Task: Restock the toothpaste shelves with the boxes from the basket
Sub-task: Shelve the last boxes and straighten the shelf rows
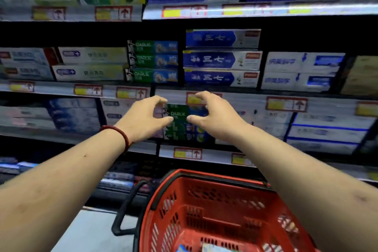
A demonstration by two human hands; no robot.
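Both my arms reach forward to the third shelf down. My left hand (pixel 146 117) and my right hand (pixel 210 114) are held apart with curled, spread fingers, one at each side of a stack of green Darlie toothpaste boxes (pixel 179 122) on that shelf. Neither hand grips a box. The left wrist wears a red bracelet. Below my arms stands the red plastic basket (pixel 204 196) with a black handle; only a box corner or two (pixel 212 248) shows at its bottom edge.
Shelves of toothpaste boxes fill the view: green Darlie boxes (pixel 153 61) and blue-and-white boxes (pixel 222 59) one shelf up, white boxes (pixel 302 71) to the right. Yellow-and-red price tags (pixel 286 104) line the shelf edges. Grey floor (pixel 92 231) shows left of the basket.
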